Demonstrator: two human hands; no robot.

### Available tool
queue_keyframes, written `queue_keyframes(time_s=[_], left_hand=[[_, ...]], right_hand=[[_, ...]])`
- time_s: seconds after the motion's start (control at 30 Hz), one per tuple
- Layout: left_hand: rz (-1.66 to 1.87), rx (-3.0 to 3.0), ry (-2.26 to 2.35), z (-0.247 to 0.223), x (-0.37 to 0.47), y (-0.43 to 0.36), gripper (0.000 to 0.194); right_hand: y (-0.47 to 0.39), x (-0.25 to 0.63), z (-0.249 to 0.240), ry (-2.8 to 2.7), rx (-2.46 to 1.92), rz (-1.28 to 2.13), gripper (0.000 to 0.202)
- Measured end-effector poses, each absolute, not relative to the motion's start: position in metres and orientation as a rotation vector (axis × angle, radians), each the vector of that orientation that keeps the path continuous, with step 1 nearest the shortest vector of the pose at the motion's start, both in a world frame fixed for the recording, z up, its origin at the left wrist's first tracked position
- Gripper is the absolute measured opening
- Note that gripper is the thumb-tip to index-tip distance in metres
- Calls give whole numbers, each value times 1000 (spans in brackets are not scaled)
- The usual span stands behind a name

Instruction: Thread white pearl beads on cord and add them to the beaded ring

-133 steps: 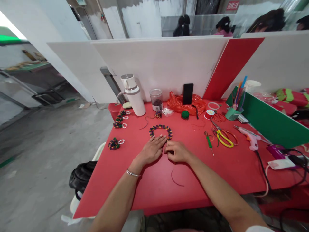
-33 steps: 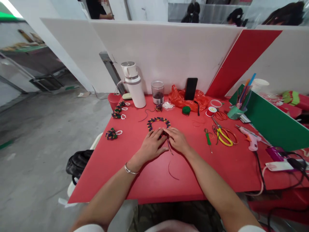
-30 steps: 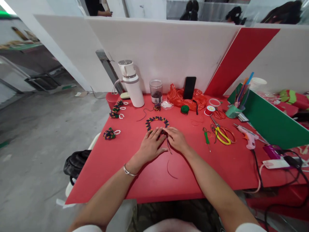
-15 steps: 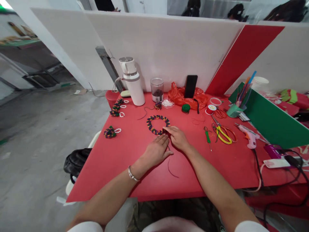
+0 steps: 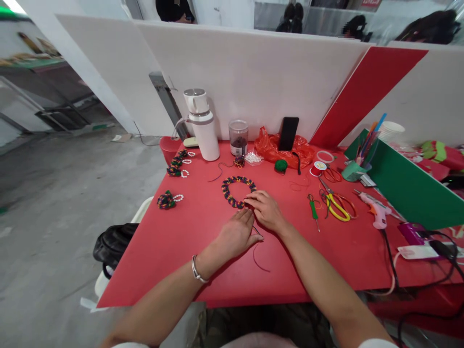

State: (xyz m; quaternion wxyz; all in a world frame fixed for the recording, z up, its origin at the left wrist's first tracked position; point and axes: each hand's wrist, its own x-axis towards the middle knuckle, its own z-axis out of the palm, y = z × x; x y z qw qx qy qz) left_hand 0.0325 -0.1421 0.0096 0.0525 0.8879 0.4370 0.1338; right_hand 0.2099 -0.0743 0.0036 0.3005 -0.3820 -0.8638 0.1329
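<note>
A braided yarn ring (image 5: pixel 225 190) in dark blue, orange and green lies on the red table. At its lower right edge, my right hand (image 5: pixel 267 211) has bent fingers closed on the braid, covering that part. My left hand (image 5: pixel 236 231) rests flat just below the ring, fingers stretched out together and thumb apart, its fingertips close to the right hand's. A dark cord runs out beside the left thumb, and a thin loose thread (image 5: pixel 258 262) curves across the table below. What exactly lies under the fingertips is hidden.
Yarn bundles with white bead loops, one a separate bundle (image 5: pixel 166 200), sit left. Behind stand a white thermos (image 5: pixel 206 137), a clear jar (image 5: pixel 238 139) and a phone (image 5: pixel 289 134). Rightward are a green-handled hook (image 5: pixel 313 210), yellow-handled scissors (image 5: pixel 338 209) and a glue gun (image 5: pixel 379 212).
The whole view has shifted slightly downward. My right fingers have moved a little onto the ring's lower right edge, while the left hand stays flat beside them.
</note>
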Motion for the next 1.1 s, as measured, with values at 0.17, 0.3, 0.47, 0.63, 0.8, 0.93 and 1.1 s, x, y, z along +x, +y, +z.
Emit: queue_keyframes(time_s=[0.17, 0.3, 0.47, 0.63, 0.8, 0.93, 1.1], left_hand=[[385, 2702, 1335, 14, 36, -141, 74], [387, 2716, 1365, 15, 38, -140, 68], [306, 2740, 1406, 11, 41, -145, 76], [293, 2745, 1413, 10, 43, -148, 85], [288, 2758, 1458, 14, 45, -150, 75], [271, 2800, 1498, 13, 47, -153, 67], [251, 2873, 1532, 14, 51, -157, 64]], right_hand=[[-76, 205, 6, -2424, -985, 327, 38], [-76, 203, 6, -2460, -1027, 307, 32], [-79, 203, 11, -2461, -1059, 310, 33], [-82, 201, 17, -2483, -1097, 319, 40], [-81, 201, 17, -2503, -1099, 326, 36], [-82, 203, 16, -2491, -1053, 326, 36], [-83, 202, 14, -2459, -1054, 331, 35]])
